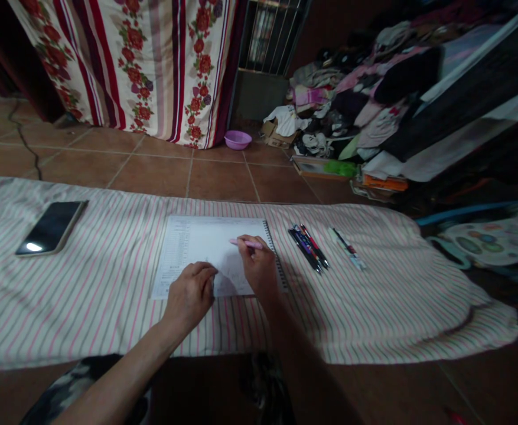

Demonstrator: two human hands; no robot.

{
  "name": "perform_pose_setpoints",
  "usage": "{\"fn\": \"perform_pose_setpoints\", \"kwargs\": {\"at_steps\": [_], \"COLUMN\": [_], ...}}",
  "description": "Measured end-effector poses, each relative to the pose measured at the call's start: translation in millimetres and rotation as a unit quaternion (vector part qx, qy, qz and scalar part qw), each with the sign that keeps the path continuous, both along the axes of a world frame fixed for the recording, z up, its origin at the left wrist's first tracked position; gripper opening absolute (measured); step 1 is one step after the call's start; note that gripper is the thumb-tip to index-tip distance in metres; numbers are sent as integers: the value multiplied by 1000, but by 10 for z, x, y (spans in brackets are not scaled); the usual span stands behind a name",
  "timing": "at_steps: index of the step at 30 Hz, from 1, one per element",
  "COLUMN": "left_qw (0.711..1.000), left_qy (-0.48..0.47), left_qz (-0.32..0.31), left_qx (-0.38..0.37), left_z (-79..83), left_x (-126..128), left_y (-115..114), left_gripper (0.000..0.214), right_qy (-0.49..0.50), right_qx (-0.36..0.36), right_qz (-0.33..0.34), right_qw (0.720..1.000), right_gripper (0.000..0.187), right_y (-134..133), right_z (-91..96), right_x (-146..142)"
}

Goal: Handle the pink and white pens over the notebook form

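A spiral notebook lies on the striped cloth, its coil along the right side and print down the left part of the page. Faint marks show on the lower page. Held in the closed fingers of my right hand is a pink pen, lying nearly level above the page with one end pointing left. My left hand rests on the notebook's lower edge, fingers curled in; what they hold, if anything, is hidden. Right of the coil lie several pens, and farther right a pale green-and-dark pen.
A phone lies at the left on the striped cloth. Beyond the cloth are a tiled floor, a purple basin and a flowered curtain. Clothes are heaped at the back right.
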State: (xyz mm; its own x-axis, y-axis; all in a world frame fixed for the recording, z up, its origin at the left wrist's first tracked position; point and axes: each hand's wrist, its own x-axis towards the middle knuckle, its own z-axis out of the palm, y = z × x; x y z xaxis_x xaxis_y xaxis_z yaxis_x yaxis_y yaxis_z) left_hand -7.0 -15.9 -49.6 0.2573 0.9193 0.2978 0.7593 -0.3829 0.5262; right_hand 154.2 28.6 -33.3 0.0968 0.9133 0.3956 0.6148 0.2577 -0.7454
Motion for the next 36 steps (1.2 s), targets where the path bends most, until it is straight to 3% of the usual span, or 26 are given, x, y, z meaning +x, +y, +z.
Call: {"fn": "perform_pose_setpoints", "kwargs": {"at_steps": [6,9,11,14,17,21,24,26,27,31,36], "left_qw": [1000,999,998,999,999,998,998,998,998,997,995], "left_qy": [26,42,45,47,49,56,63,64,66,78,85], "left_qz": [8,13,18,14,10,12,10,4,0,-12,-27], "left_qx": [-10,-26,-30,-21,-6,4,5,8,9,17,34], "left_z": [31,59,77,102,141,197,201,182,168,108,58], "left_x": [19,48,78,137,206,279,299,295,290,263,257], "left_y": [-12,-22,-33,-50,-66,-83,-94,-100,-103,-105,-88], "left_gripper": [29,31,31,31,31,30,29,29,28,29,28], "right_qy": [47,135,241,400,453,309,77,-129,-162,-206,-216], "right_qx": [-29,-72,-75,-80,-94,-74,-79,-129,-138,-160,-179], "right_qz": [-4,-40,-62,-44,-48,-111,-187,-252,-271,-313,-345], "right_qw": [998,987,966,912,885,942,976,950,939,913,896], "right_gripper": [29,35,43,46,45,40,39,38,33,25,37], "right_y": [-79,-117,-157,-261,-406,-553,-573,-547,-525,-391,-127], "right_z": [8,-18,-19,54,226,433,442,396,368,266,87], "right_x": [-2,51,102,184,321,829,1505,1994,2219,2839,3056]}}
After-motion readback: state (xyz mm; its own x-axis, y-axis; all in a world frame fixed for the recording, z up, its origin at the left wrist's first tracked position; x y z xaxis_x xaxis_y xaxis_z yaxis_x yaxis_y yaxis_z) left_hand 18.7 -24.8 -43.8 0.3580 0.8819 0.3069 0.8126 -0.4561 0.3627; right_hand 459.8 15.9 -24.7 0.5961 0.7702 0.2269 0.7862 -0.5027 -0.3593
